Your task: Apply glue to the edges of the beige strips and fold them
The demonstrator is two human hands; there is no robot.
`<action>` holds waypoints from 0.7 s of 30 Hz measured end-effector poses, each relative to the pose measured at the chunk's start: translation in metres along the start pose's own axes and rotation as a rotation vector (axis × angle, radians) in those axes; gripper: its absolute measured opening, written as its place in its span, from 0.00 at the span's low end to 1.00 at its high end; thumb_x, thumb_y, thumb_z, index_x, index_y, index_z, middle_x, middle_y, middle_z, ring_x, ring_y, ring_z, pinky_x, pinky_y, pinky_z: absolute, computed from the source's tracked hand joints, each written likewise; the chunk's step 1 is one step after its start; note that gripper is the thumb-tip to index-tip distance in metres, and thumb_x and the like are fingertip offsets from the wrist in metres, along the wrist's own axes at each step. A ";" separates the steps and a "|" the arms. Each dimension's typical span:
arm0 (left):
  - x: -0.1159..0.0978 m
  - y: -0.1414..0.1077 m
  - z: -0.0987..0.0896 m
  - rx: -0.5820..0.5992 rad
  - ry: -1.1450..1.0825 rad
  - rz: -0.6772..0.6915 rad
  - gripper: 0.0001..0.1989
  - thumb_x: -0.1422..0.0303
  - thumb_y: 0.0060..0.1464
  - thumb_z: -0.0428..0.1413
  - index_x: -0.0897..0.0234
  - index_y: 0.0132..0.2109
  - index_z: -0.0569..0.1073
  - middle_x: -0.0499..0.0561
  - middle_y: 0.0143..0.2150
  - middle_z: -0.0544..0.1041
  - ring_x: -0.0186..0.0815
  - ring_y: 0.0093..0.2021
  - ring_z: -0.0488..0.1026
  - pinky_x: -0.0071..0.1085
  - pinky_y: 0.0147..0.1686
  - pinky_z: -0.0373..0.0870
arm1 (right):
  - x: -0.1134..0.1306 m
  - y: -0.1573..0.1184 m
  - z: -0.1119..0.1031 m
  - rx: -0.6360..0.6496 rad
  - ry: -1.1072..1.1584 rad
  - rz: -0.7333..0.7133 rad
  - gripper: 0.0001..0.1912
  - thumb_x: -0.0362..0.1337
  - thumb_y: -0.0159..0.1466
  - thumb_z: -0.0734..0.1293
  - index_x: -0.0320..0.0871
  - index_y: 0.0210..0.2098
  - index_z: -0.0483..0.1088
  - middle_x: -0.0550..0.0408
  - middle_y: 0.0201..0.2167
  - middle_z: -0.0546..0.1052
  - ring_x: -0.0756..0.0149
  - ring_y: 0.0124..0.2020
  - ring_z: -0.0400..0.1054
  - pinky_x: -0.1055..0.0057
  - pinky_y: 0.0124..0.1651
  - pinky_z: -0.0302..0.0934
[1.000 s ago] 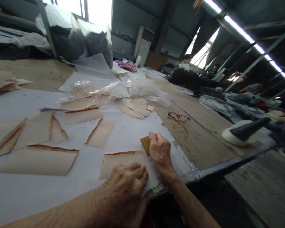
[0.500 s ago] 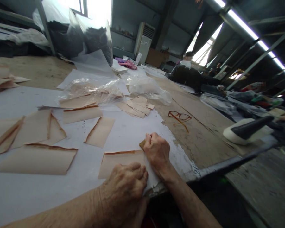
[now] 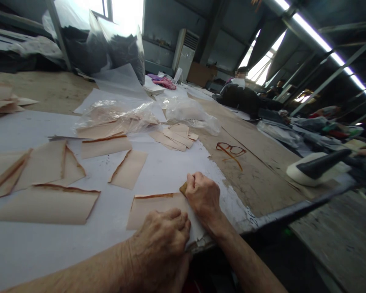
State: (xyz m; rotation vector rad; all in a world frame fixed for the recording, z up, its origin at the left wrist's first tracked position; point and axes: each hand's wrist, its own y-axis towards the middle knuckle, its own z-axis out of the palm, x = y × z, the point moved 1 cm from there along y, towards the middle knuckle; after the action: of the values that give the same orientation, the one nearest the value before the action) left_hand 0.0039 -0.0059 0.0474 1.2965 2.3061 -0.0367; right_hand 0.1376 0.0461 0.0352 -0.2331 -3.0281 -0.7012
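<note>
A pale beige piece [image 3: 149, 206] with a brown strip along its upper edge lies on white paper near the table's front edge. My left hand [image 3: 163, 240] rests on its lower right part, fingers curled and pressed together; anything within them is hidden. At the piece's upper right corner, my right hand [image 3: 203, 195] is closed on a small brownish flat tool [image 3: 183, 188]. Other beige pieces with brown edges lie to the left, among them a wide one [image 3: 49, 205] and a small one [image 3: 128, 169].
Clear plastic bags [image 3: 118, 116] and a fan of beige pieces [image 3: 175, 137] lie farther back. Glasses [image 3: 231, 149] rest on the brown board to the right, with a white and black object [image 3: 319, 166] beyond them. A person [image 3: 239, 95] is at the far end.
My right hand has shifted very slightly right and down with the small tool. My left hand has hardly moved on the beige piece.
</note>
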 end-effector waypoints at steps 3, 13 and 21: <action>0.000 0.000 0.001 -0.001 0.002 -0.009 0.15 0.68 0.44 0.49 0.67 0.41 0.68 0.56 0.36 0.71 0.41 0.40 0.67 0.35 0.38 0.69 | -0.001 0.003 -0.001 -0.043 0.035 0.010 0.14 0.37 0.61 0.55 0.38 0.26 0.66 0.51 0.22 0.73 0.69 0.21 0.63 0.74 0.25 0.44; 0.003 0.002 -0.001 -0.001 0.031 -0.014 0.19 0.67 0.41 0.49 0.69 0.43 0.67 0.59 0.41 0.71 0.43 0.43 0.66 0.38 0.41 0.67 | 0.013 0.000 -0.004 0.071 -0.010 -0.063 0.12 0.36 0.61 0.56 0.39 0.27 0.67 0.51 0.23 0.73 0.68 0.22 0.65 0.74 0.23 0.46; 0.007 0.000 -0.003 -0.013 0.045 -0.044 0.19 0.63 0.39 0.50 0.66 0.41 0.67 0.57 0.39 0.71 0.43 0.42 0.66 0.38 0.40 0.67 | 0.023 0.018 0.000 0.089 0.004 0.156 0.14 0.37 0.62 0.54 0.37 0.30 0.68 0.46 0.23 0.74 0.64 0.25 0.69 0.73 0.25 0.51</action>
State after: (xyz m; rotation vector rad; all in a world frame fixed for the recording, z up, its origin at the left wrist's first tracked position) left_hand -0.0009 0.0004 0.0471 1.2523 2.3687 -0.0077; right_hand 0.1174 0.0655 0.0446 -0.4588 -2.9859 -0.5538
